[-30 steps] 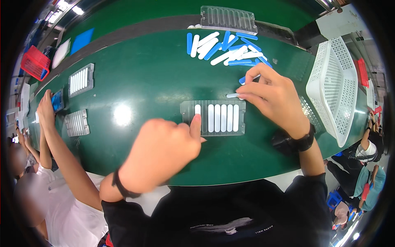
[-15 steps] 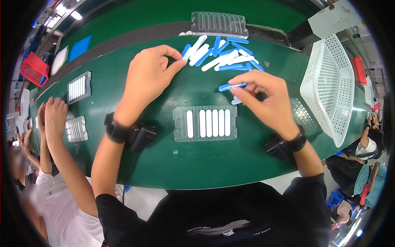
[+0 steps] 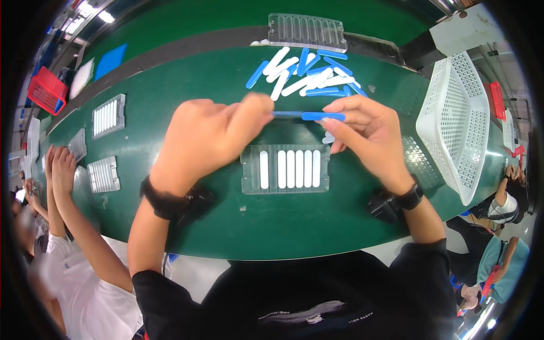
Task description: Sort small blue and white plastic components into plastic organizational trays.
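Right hand (image 3: 367,122) pinching a blue stick (image 3: 324,117) just past the clear tray (image 3: 273,170) | Left hand (image 3: 215,129) blurry, maybe pinching another blue stick (image 3: 288,114), can't tell | Six white sticks (image 3: 290,169) in, one gap between | Loose pile (image 3: 318,81) left behind

Overhead glow: tube lights (image 3: 105,16) burn white at the upper left, while even, bright light spreads across the green bench (image 3: 283,226).
Shadows: soft and faint around the clear tray (image 3: 249,184).
Dotted light: a speckled pattern marks the surface beside the white basket (image 3: 430,113).
Left grip (image 3: 212,130): smeared by motion, fingertips worst, along with the thin blue strip (image 3: 287,114) there.
Right grip (image 3: 365,122): noticeably crisper, the blue strip (image 3: 323,117) in it clearly outlined.
Fisheye rim: the near edge bows, corners sink into black, and distant figures (image 3: 504,260) appear small, stretched and soft.
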The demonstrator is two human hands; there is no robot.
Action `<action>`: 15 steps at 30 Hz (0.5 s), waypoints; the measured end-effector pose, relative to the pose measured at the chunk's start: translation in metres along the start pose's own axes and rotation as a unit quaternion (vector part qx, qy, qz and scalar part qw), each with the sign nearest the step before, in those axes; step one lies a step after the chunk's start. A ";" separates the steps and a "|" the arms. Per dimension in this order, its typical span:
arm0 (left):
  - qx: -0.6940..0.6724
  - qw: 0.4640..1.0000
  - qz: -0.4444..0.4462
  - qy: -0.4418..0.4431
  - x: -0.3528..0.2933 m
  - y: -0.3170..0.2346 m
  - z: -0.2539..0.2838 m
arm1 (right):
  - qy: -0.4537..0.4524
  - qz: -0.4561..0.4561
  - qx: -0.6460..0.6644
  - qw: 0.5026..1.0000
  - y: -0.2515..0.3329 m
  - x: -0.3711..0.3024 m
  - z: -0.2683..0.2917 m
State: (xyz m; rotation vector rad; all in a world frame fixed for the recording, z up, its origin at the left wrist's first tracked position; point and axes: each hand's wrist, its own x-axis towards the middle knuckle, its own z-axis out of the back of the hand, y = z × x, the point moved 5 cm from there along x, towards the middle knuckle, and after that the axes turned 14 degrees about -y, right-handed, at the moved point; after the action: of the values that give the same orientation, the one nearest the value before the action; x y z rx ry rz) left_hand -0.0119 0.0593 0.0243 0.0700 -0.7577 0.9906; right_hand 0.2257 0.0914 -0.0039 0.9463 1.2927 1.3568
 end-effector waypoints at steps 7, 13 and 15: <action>0.088 0.953 -0.283 -0.064 -0.009 -0.039 0.023 | 0.069 -0.106 0.123 0.984 0.007 -0.011 -0.006; 0.080 0.954 -0.274 -0.095 -0.009 -0.042 0.022 | 0.071 -0.099 0.117 0.986 0.008 -0.010 -0.007; 0.027 0.972 -0.226 -0.066 -0.004 -0.033 0.020 | 0.074 -0.095 0.117 0.986 0.008 -0.009 -0.008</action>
State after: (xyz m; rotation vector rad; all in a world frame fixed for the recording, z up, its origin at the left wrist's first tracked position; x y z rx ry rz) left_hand 0.0012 0.0299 0.0460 0.3447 -0.7921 0.5754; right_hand 0.2189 0.0817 0.0041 0.8652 1.6402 1.1623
